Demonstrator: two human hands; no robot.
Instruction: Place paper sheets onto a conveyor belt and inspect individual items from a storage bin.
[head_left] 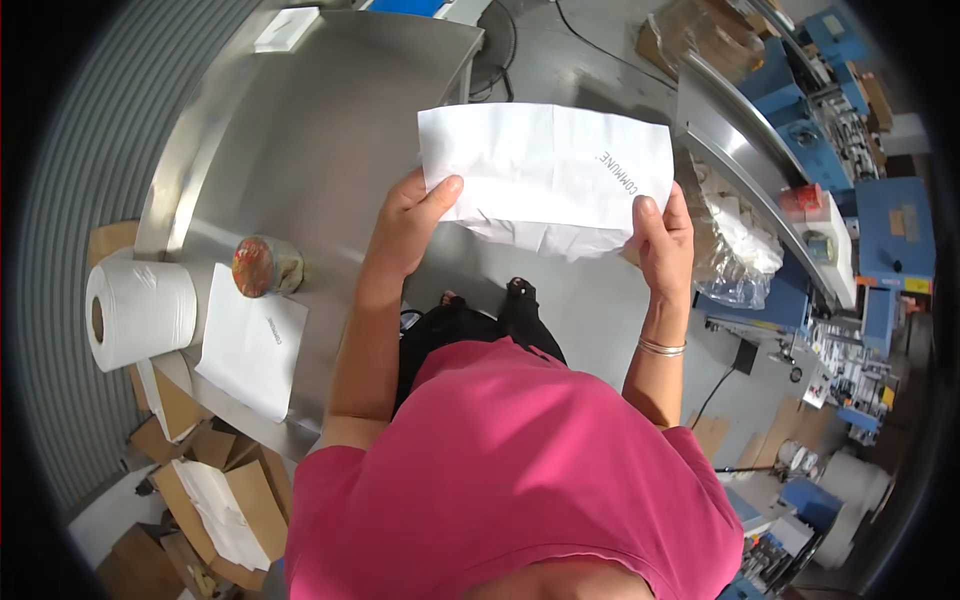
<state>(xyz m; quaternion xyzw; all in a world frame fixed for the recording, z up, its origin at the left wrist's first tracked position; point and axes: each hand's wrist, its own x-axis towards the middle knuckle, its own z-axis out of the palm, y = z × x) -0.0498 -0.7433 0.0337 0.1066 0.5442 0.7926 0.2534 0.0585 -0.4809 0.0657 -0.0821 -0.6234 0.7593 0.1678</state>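
Both my hands hold a white paper bag (545, 165) out in front of me, above the floor. Small dark print runs slantwise near its right end. My left hand (415, 215) pinches the bag's lower left corner, thumb on top. At the lower right corner, my right hand (662, 235) grips it the same way, with a thin bangle on that wrist. Along the edge nearest me the paper is creased and bulges loosely. Another flat white paper piece (252, 345) with similar print lies on the metal table to my left, beside a round jar (267, 267) with a red-orange patterned top.
The metal table (330, 110) stretches along my left, with a large white paper roll (145, 312) at its outer edge. Open cardboard boxes (225, 500) stand at lower left. On my right are a metal-edged bench (745, 130), clear plastic wrapping (740, 250) and blue machinery (893, 230).
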